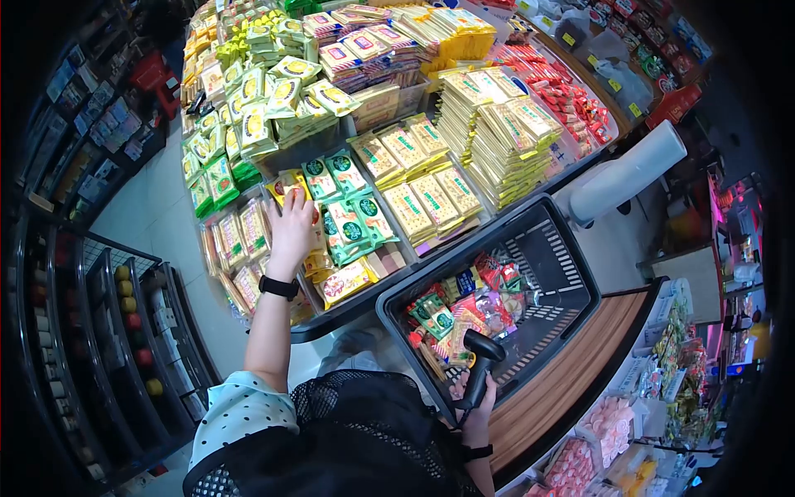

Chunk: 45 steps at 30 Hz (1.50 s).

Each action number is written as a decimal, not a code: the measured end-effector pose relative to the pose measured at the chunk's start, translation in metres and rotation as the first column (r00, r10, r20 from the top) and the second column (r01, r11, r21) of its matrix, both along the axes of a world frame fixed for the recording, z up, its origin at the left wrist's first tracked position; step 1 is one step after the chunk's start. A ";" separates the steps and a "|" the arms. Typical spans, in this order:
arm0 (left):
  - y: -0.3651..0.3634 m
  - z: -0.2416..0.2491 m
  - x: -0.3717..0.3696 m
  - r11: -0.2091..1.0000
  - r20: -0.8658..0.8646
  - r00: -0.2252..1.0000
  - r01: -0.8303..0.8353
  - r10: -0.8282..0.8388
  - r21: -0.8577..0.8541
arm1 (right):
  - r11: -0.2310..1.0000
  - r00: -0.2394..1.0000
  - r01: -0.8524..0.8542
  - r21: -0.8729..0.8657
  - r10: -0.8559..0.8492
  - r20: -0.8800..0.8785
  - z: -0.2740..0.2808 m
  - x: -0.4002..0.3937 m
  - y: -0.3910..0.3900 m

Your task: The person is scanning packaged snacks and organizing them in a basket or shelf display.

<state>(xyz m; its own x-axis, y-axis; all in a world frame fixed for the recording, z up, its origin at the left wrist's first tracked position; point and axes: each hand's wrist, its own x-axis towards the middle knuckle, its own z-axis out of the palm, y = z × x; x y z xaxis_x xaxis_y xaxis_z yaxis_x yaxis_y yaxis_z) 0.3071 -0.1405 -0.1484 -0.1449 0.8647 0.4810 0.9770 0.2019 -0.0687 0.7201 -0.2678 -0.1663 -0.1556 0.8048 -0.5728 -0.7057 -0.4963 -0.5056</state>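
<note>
My left hand [294, 225] reaches into the display with its fingers stretched out over yellow snack packets [288, 180], fingertips right at the upper ones. Another yellow packet [346, 283] lies nearer the front edge. Just right of the hand are green and white packets [358, 225]. In my right hand [480, 406] is a black handheld barcode scanner [482, 364], its head over the near side of a dark shopping basket [571, 286]. Assorted packaged snacks [480, 306] fill the basket's left part.
Stacked biscuit packs [497, 124] rise behind the basket, with lemon-yellow packets [269, 103] at the back left. A large white plastic roll [629, 170] sticks out at right. A wooden ledge [546, 389] runs along the near right, and dark shelving [108, 331] stands at left.
</note>
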 end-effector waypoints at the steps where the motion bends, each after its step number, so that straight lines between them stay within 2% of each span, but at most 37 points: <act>1: -0.001 0.009 0.003 0.999 0.088 0.996 0.000 0.003 -0.037 | 1.000 1.000 0.012 -0.006 -0.012 0.005 0.004 -0.001 0.000; 2: -0.002 0.019 0.007 0.997 0.176 0.984 0.008 0.006 -0.078 | 1.000 1.000 -0.002 0.014 0.001 0.021 0.009 -0.003 -0.001; 3: -0.001 0.028 0.010 0.999 0.198 0.979 0.044 -0.041 -0.009 | 0.999 0.999 -0.016 0.034 0.015 0.038 0.011 -0.004 0.001; 5: -0.002 0.067 0.032 0.987 0.430 0.889 0.150 -0.158 0.051 | 1.000 0.999 0.029 -0.009 -0.029 0.021 0.012 -0.004 -0.001; 6: -0.001 0.085 0.047 0.980 0.562 0.804 0.190 -0.194 0.067 | 0.998 0.999 0.054 -0.035 -0.054 -0.004 0.013 -0.005 -0.001; 8: 0.005 0.107 0.084 0.913 0.735 0.567 0.367 -0.371 0.177 | 0.995 0.994 0.088 -0.039 -0.090 -0.064 0.008 -0.002 -0.001; 9: 0.006 0.112 0.107 0.876 0.819 0.424 0.445 -0.386 0.183 | 0.995 0.992 0.097 -0.014 -0.097 -0.075 0.003 0.000 -0.001; 10: 0.009 0.110 0.131 0.836 0.912 0.238 0.522 -0.335 0.171 | 0.994 0.991 0.105 0.012 -0.104 -0.085 0.000 0.002 -0.001; 11: 0.013 0.110 0.154 0.756 0.861 0.312 0.644 -0.402 0.120 | 0.992 0.992 0.124 0.022 -0.123 -0.037 0.004 -0.002 -0.002; 12: 0.020 0.099 0.175 0.629 0.842 0.254 0.767 -0.476 0.124 | 0.992 0.993 0.118 0.049 -0.118 0.010 0.001 -0.001 -0.002; 14: 0.025 0.051 0.220 0.465 0.747 0.276 0.884 -0.605 0.050 | 0.990 0.990 0.125 0.069 -0.129 0.052 0.000 0.000 -0.006; 15: 0.027 0.034 0.239 0.395 0.708 0.366 0.909 -0.603 -0.133 | 0.988 0.988 0.144 0.062 -0.147 0.055 0.000 -0.001 -0.005; 17: 0.032 -0.006 0.270 0.282 0.658 0.437 0.899 -0.613 -0.334 | 0.976 0.975 0.203 0.080 -0.209 0.077 0.002 -0.004 -0.005; 18: 0.032 -0.027 0.281 0.263 0.662 0.423 0.905 -0.619 -0.334 | 0.972 0.970 0.222 0.077 -0.228 0.080 0.003 -0.005 -0.006; 20: 0.024 -0.074 0.301 0.208 0.459 0.399 0.887 -0.794 -0.411 | 0.960 0.956 0.262 0.098 -0.272 0.114 0.005 -0.008 -0.007; 21: 0.021 -0.102 0.311 0.140 0.394 0.338 0.881 -0.855 -0.451 | 0.959 0.957 0.262 0.105 -0.272 0.099 0.006 -0.008 -0.006; 22: 0.016 -0.127 0.315 0.133 0.296 0.321 0.847 -0.900 -0.514 | 0.945 0.945 0.321 0.066 -0.324 0.046 -0.001 -0.007 -0.010; 24: 0.005 -0.157 0.305 0.165 0.352 0.309 0.908 -0.883 -0.385 | 0.938 0.935 0.348 0.000 -0.347 0.068 -0.001 -0.010 -0.011; 25: 0.008 -0.149 0.305 0.144 0.322 0.311 0.881 -0.894 -0.450 | 0.969 0.964 0.234 0.075 -0.242 0.113 -0.003 -0.008 -0.012; 26: 0.011 -0.140 0.301 0.124 0.288 0.309 0.846 -0.906 -0.519 | 0.975 0.960 0.222 0.031 -0.224 0.170 -0.005 -0.009 -0.016; 29: 0.015 -0.137 0.292 0.135 0.332 0.293 0.895 -0.896 -0.425 | 0.980 0.941 0.198 -0.006 -0.188 0.283 0.002 -0.019 -0.015; 31: 0.016 -0.140 0.290 0.116 0.332 0.263 0.908 -0.906 -0.402 | 0.971 0.924 0.238 -0.003 -0.226 0.309 0.007 -0.026 -0.015; 33: 0.020 -0.141 0.291 0.097 0.472 0.303 0.906 -0.828 -0.412 | 0.967 0.904 0.250 0.036 -0.247 0.350 0.004 -0.025 -0.018; 34: 0.023 -0.125 0.290 0.090 0.472 0.294 0.908 -0.831 -0.408 | 0.965 0.900 0.258 0.039 -0.255 0.353 0.006 -0.025 -0.019; 36: 0.032 -0.093 0.287 0.128 0.779 0.398 0.913 -0.484 -0.387 | 0.969 0.898 0.232 0.086 -0.247 0.363 0.009 -0.023 -0.016; 37: 0.037 -0.093 0.288 0.194 0.834 0.336 0.941 -0.438 -0.278 | 0.969 0.896 0.227 0.094 -0.246 0.369 0.009 -0.022 -0.015; 38: 0.042 -0.088 0.287 0.202 0.834 0.332 0.942 -0.441 -0.268 | 0.963 0.902 0.253 0.087 -0.268 0.338 0.006 -0.020 -0.014; 41: 0.058 -0.060 0.280 0.308 0.902 0.381 0.899 -0.203 -0.310 | 0.961 0.913 0.260 0.095 -0.276 0.299 -0.001 -0.010 -0.011; 42: 0.062 -0.048 0.277 0.322 0.903 0.377 0.898 -0.206 -0.301 | 0.962 0.919 0.254 0.101 -0.272 0.286 -0.003 -0.007 -0.011; 45: 0.067 -0.025 0.264 0.290 0.933 0.328 0.916 -0.147 -0.276 | 0.965 0.932 0.239 0.110 -0.260 0.253 -0.004 -0.002 -0.010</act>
